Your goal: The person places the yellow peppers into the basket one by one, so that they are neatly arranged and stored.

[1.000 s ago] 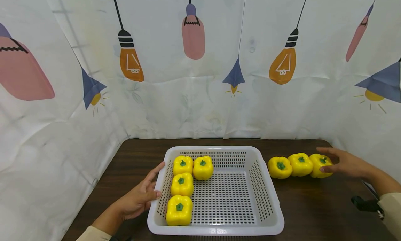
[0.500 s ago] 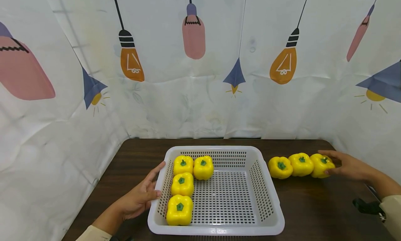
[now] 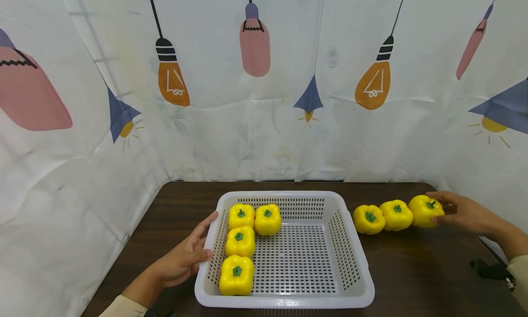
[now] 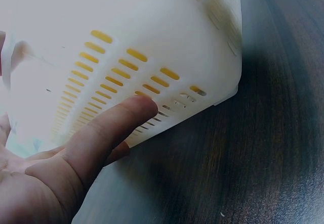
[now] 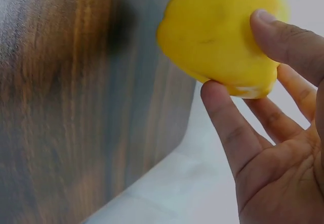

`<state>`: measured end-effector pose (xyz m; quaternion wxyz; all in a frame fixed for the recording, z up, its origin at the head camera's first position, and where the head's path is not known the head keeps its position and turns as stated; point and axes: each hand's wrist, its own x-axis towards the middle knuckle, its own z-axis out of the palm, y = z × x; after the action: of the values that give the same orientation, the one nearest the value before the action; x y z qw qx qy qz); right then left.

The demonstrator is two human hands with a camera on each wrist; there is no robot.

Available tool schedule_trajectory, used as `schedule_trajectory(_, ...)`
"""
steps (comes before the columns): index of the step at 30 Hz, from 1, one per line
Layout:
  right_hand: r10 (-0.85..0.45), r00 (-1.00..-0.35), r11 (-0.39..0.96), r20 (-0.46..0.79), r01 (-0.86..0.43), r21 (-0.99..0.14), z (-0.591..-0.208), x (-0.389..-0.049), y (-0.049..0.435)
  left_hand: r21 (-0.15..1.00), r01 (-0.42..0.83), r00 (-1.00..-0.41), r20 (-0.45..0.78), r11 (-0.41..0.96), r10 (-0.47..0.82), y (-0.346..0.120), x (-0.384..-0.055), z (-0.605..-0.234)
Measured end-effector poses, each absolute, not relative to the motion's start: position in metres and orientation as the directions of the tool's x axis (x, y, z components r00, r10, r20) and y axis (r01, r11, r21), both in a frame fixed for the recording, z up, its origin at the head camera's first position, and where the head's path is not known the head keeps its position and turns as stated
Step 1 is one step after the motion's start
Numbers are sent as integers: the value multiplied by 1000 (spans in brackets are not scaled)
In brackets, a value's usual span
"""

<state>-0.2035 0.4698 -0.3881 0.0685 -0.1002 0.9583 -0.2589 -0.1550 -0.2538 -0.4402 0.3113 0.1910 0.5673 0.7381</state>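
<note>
A yellow bell pepper (image 3: 426,211) with a green stem is pinched between the thumb and fingers of my right hand (image 3: 466,212). In the right wrist view this pepper (image 5: 217,37) appears raised above the tabletop. Two more yellow bell peppers, one (image 3: 397,215) beside the held one and another (image 3: 369,219) nearer the basket, lie on the table. My left hand (image 3: 187,255) rests against the left side of a white plastic basket (image 3: 284,302). The left wrist view shows a straight finger (image 4: 111,128) touching the slotted outer wall. Several yellow peppers (image 3: 236,275) stand inside along the basket's left side.
The dark wood-grain table (image 3: 412,280) has a white sheet (image 3: 247,138) printed with lamps behind it and at its sides. The perforated basket floor (image 3: 297,262) shows to the right of the peppers. A black strap (image 3: 488,269) hangs near the right sleeve.
The right hand has closed its fingers round the rightmost pepper and raised it slightly, up and to the right, away from its neighbour. The left hand and basket stay put.
</note>
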Motion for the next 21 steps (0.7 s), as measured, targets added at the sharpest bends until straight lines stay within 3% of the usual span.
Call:
schedule_trajectory(14,-212,-976,889,-41,-175,-423,-355,-201,475,958,-242,-736,-76,-156,673,-254,-154,-439)
schedule_trajectory(21,-218,-975,881,-32,-183,-436,-340,-201,471,957,-245,-738,-80,-155,670,-254,-154,-439)
